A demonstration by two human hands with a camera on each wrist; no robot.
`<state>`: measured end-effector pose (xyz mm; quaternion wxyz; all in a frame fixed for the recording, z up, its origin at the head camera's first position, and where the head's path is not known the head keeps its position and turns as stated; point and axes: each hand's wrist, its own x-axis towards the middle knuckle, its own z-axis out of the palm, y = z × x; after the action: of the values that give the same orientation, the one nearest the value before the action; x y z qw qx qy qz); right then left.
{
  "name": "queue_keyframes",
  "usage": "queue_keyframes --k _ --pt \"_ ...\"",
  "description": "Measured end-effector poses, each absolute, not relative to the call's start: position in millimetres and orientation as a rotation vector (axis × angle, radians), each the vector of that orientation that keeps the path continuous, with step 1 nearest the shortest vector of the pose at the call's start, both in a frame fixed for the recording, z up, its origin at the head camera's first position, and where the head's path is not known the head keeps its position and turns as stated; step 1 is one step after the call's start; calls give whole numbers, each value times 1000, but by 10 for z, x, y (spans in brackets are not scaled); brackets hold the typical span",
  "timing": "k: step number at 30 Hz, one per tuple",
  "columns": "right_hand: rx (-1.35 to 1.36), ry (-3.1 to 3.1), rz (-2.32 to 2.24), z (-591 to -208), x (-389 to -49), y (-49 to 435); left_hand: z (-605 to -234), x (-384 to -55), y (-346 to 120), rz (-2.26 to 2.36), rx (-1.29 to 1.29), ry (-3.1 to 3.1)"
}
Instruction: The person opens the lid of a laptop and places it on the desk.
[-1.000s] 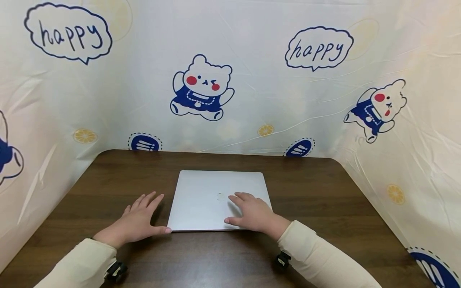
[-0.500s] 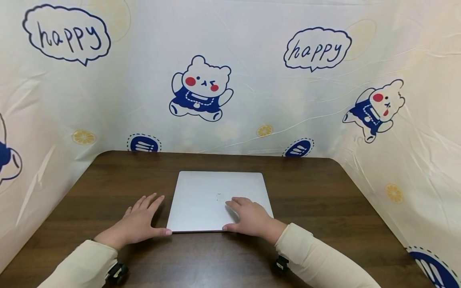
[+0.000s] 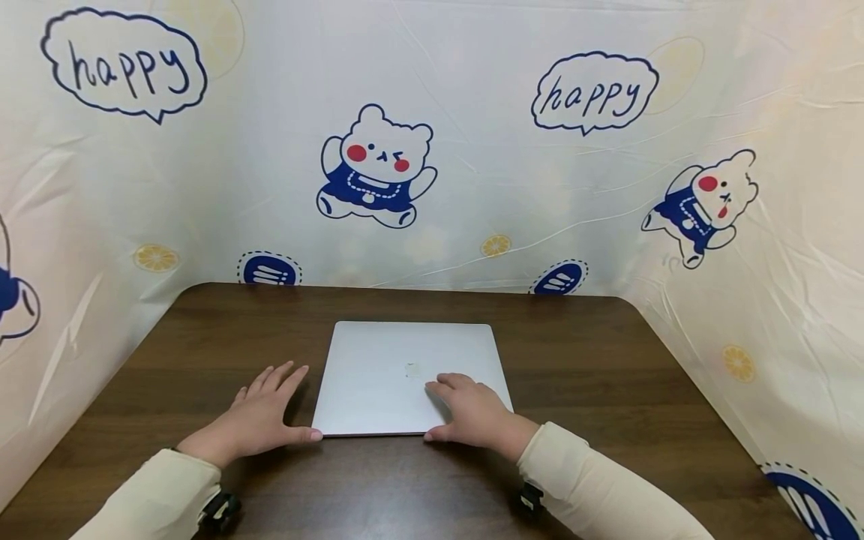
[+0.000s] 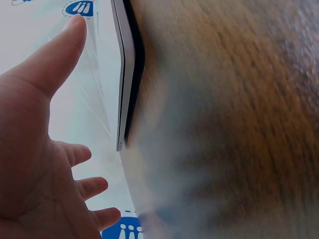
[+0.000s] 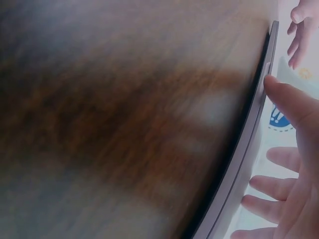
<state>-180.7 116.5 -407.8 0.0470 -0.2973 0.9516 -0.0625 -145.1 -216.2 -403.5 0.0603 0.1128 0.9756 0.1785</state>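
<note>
A closed silver laptop [image 3: 371, 379] lies flat on the brown wooden table [image 3: 580, 360]. Beside its front left corner is my left hand [image 3: 253, 421], fingers spread, with the thumb pointing at the corner. My right hand [image 3: 475, 414] is over the front right part of the lid, its fingers loosely extended. In the right wrist view, the right thumb's tip is right at the laptop's front edge [image 5: 244, 154], beside a shallow notch. From the left wrist, the thin laptop edge [image 4: 127, 64] shows past the spread left hand [image 4: 35, 129].
A pale curtain [image 3: 486, 97] printed with bears and "happy" bubbles surrounds the table at the back and sides. Dark wrist devices sit under both cream sleeves [image 3: 594, 480].
My right hand has come slightly nearer, and its thumb has moved from above the lid to the laptop's front edge. The left hand and the laptop stay in place.
</note>
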Motion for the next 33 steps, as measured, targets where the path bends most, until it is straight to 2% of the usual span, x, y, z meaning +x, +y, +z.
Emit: queue_keyframes --k 18,33 --pt "-907 2973 25 -4129 -1753 1182 -4022 -1436 -2183 541 362 2956" --pt "-939 2995 -5 -4179 -1807 1221 -4013 -1420 -2205 531 357 2958"
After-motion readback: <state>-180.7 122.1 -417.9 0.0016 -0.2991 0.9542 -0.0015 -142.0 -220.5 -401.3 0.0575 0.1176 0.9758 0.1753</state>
